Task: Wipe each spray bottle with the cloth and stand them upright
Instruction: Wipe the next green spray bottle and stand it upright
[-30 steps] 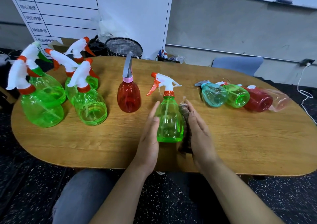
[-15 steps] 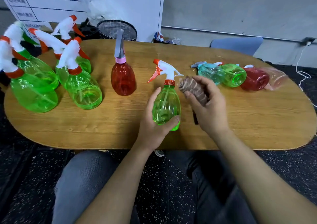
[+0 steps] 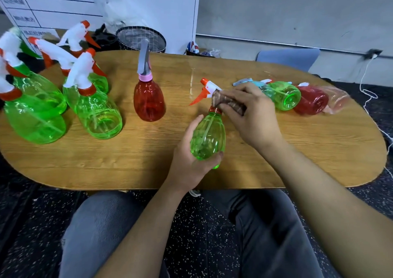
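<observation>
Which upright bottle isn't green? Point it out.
The red translucent plastic bottle with a grey trigger and pink collar, standing mid-table. Every other upright bottle is green with a white-and-orange trigger.

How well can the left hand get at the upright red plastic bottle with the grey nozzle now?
Probably not yet: the left hand grips the small green spray bottle. The bare wooden table toward the upright red plastic bottle looks unobstructed.

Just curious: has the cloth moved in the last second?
Yes. The cloth rose from the table beside the green bottle to its sprayer head.
</observation>
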Demonstrator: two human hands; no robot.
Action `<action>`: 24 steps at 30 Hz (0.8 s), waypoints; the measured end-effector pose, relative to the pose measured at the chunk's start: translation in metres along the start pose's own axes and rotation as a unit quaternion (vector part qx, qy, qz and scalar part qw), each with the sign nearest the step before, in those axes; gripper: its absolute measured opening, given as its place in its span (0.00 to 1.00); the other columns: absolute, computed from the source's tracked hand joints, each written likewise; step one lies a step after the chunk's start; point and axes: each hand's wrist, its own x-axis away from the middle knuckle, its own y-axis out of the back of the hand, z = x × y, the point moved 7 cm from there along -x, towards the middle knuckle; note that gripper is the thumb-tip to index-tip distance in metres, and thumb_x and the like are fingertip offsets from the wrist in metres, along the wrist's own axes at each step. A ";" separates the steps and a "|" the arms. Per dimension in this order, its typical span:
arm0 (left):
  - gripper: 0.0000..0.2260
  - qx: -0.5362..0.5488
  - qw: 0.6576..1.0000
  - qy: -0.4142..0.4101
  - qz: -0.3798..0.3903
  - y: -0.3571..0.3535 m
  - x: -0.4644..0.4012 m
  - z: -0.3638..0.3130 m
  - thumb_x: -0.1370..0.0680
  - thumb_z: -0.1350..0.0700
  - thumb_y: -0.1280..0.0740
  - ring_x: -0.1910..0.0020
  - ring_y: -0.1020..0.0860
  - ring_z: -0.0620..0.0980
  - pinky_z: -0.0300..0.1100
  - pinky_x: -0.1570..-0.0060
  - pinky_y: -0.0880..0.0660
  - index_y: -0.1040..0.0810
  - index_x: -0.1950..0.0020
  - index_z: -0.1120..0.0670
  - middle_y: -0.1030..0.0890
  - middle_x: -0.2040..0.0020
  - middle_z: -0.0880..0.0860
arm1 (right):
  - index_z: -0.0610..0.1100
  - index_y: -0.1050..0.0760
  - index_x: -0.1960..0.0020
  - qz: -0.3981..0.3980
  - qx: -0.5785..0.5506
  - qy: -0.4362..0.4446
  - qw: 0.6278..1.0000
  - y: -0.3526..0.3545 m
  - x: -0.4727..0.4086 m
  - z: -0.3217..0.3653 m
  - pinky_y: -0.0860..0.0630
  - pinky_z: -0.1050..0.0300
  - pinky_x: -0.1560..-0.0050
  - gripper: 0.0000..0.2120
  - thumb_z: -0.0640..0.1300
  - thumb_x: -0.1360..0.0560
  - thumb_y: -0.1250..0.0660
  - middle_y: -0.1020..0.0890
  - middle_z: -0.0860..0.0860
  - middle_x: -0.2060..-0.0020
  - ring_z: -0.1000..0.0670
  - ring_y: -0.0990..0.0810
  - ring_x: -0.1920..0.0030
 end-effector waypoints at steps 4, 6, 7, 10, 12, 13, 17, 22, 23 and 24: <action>0.42 0.011 1.000 -0.005 0.000 0.000 0.000 0.000 0.29 0.52 0.19 0.28 0.22 0.50 0.53 0.29 0.23 0.34 0.17 0.48 0.20 0.28 0.48 | 0.47 0.14 0.38 0.034 -0.012 0.017 0.999 -0.008 0.004 0.007 0.22 0.56 0.44 0.15 0.49 0.24 0.26 0.17 0.48 0.47 0.50 0.18 0.47; 0.42 0.015 1.000 -0.005 0.002 0.000 0.000 0.001 0.28 0.53 0.19 0.27 0.22 0.50 0.52 0.29 0.23 0.34 0.17 0.48 0.21 0.27 0.47 | 0.47 0.14 0.38 0.055 -0.007 0.042 0.998 -0.011 0.004 0.013 0.22 0.54 0.45 0.15 0.49 0.24 0.26 0.17 0.49 0.47 0.49 0.18 0.47; 0.42 0.013 1.000 -0.005 0.004 -0.001 0.000 0.001 0.28 0.54 0.19 0.27 0.22 0.49 0.48 0.30 0.23 0.34 0.17 0.48 0.21 0.27 0.47 | 0.47 0.15 0.38 0.039 0.002 0.036 0.999 -0.008 0.000 0.011 0.21 0.53 0.46 0.15 0.49 0.23 0.25 0.18 0.49 0.47 0.49 0.18 0.47; 0.42 0.004 1.000 -0.014 0.016 -0.002 0.000 -0.001 0.27 0.58 0.19 0.27 0.23 0.47 0.41 0.31 0.25 0.35 0.16 0.50 0.21 0.27 0.45 | 0.47 0.15 0.38 -0.031 0.010 -0.020 0.999 0.004 -0.011 -0.003 0.22 0.55 0.46 0.15 0.48 0.23 0.26 0.18 0.50 0.48 0.51 0.19 0.48; 0.42 0.007 1.000 -0.012 0.020 -0.001 0.000 0.000 0.27 0.58 0.19 0.26 0.23 0.48 0.42 0.32 0.24 0.35 0.16 0.49 0.22 0.26 0.47 | 0.47 0.15 0.38 -0.014 0.004 -0.011 1.000 0.000 -0.012 0.000 0.22 0.54 0.45 0.15 0.48 0.23 0.25 0.18 0.50 0.48 0.51 0.19 0.48; 0.43 0.008 1.000 -0.008 0.021 -0.001 0.000 0.000 0.27 0.57 0.19 0.26 0.24 0.48 0.43 0.32 0.23 0.35 0.16 0.48 0.22 0.26 0.47 | 0.47 0.14 0.38 0.004 0.005 0.003 1.000 -0.004 -0.010 0.004 0.21 0.53 0.45 0.15 0.48 0.23 0.25 0.18 0.50 0.48 0.51 0.18 0.48; 0.43 -0.019 0.999 -0.012 0.028 -0.002 -0.001 -0.001 0.26 0.55 0.18 0.24 0.26 0.47 0.48 0.25 0.27 0.36 0.16 0.47 0.24 0.24 0.46 | 0.48 0.14 0.39 -0.012 0.008 -0.006 1.000 -0.002 -0.016 0.004 0.22 0.54 0.47 0.15 0.49 0.24 0.26 0.18 0.50 0.49 0.50 0.18 0.50; 0.44 -0.031 0.999 -0.008 0.028 -0.004 0.001 0.000 0.26 0.51 0.18 0.22 0.27 0.49 0.57 0.23 0.29 0.37 0.15 0.48 0.27 0.21 0.47 | 0.49 0.14 0.41 0.011 0.010 0.048 0.999 -0.012 -0.015 0.029 0.23 0.55 0.49 0.13 0.45 0.25 0.24 0.18 0.50 0.49 0.52 0.20 0.50; 0.44 -0.029 0.999 -0.008 0.028 -0.004 0.001 0.000 0.26 0.52 0.18 0.23 0.26 0.50 0.59 0.24 0.29 0.37 0.15 0.48 0.25 0.22 0.48 | 0.48 0.14 0.41 0.048 0.016 0.088 0.995 -0.021 -0.010 0.040 0.23 0.54 0.49 0.13 0.45 0.25 0.23 0.18 0.50 0.49 0.50 0.20 0.49; 0.43 -0.027 0.999 -0.011 0.028 -0.004 0.001 -0.001 0.26 0.54 0.18 0.24 0.25 0.51 0.59 0.24 0.28 0.37 0.16 0.49 0.24 0.23 0.49 | 0.48 0.14 0.40 0.070 0.023 0.115 0.991 -0.026 -0.007 0.045 0.22 0.53 0.49 0.13 0.45 0.25 0.23 0.18 0.49 0.48 0.48 0.19 0.48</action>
